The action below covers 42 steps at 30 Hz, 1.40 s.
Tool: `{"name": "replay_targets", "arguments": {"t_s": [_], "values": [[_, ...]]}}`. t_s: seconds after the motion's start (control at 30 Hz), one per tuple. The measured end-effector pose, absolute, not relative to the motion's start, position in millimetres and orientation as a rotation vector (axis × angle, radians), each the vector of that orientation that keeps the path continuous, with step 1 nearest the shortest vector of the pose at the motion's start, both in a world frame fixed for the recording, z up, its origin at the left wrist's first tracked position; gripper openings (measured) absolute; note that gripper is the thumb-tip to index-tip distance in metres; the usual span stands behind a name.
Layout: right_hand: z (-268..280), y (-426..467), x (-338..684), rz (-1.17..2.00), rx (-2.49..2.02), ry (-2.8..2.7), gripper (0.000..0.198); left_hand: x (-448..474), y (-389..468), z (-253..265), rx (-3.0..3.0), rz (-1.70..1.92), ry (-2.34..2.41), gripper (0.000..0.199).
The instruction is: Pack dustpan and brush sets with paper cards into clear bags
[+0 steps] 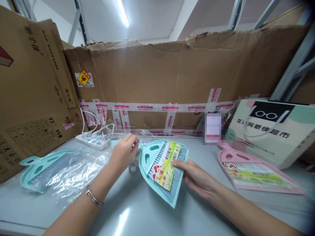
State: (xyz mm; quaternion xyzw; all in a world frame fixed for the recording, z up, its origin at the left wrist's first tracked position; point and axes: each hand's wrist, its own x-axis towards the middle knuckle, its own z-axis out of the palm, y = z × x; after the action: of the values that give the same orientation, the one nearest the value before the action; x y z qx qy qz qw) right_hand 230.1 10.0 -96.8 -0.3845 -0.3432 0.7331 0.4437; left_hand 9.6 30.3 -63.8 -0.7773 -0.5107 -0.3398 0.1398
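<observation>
A teal dustpan [144, 170] with a grey-bristled brush [176, 178] nested in it is held tilted above the table. Across the bristles lies a yellow-green printed label [167, 165]. My left hand [125, 149] is closed around the handle end, where its fingers partly hide the grip. With the thumb on the label, my right hand [193, 173] pinches the pan's wide right edge; its other fingers are behind the pan. To the left lies another teal dustpan set [46, 168], partly under clear plastic wrap [81, 175]. A pink dustpan set [256, 170] in a clear bag rests on the right.
A white power strip [92, 141] with plugged cables sits at the back left. Large cardboard boxes [152, 72] wall off the table's back and left. A white paper bag [268, 131] with rope handles stands at the right, behind the pink set, near metal shelf posts [292, 65].
</observation>
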Motion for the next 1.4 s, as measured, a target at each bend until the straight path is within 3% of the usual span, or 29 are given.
{"name": "replay_targets", "arguments": {"t_s": [0.23, 0.43, 0.77, 0.9, 1.03, 1.17, 1.4], "values": [[-99.5, 11.9, 226.3, 1.685, -0.865, -0.634, 0.041, 27.7, 20.2, -69.9, -2.429, -1.092, -1.109, 0.017], [-103.9, 4.2, 219.4, 1.751, -0.854, -0.672, 0.049, 31.4, 19.4, -76.5, -2.393, -1.107, -0.939, 0.015], [-98.2, 5.0, 221.2, 1.608, -0.8, -0.509, 0.039, 36.1, 14.4, -75.1, -2.485, -1.087, -0.825, 0.013], [-97.1, 5.0, 221.7, 1.58, -0.75, -0.454, 0.038, 37.8, 12.9, -72.5, -2.283, -1.498, -1.106, 0.037], [-96.5, 6.9, 222.2, 1.532, -0.707, -0.414, 0.036, 45.1, 13.6, -72.5, -2.15, -2.018, -1.869, 0.064], [-96.0, 4.4, 218.3, 1.554, -0.692, -0.447, 0.036, 60.1, 9.7, -77.5, -2.477, -2.319, -2.32, 0.063], [-102.3, 18.0, 225.7, 1.625, -0.759, -0.575, 0.034, 61.7, 7.6, -79.5, -2.594, -2.44, -2.207, 0.049]]}}
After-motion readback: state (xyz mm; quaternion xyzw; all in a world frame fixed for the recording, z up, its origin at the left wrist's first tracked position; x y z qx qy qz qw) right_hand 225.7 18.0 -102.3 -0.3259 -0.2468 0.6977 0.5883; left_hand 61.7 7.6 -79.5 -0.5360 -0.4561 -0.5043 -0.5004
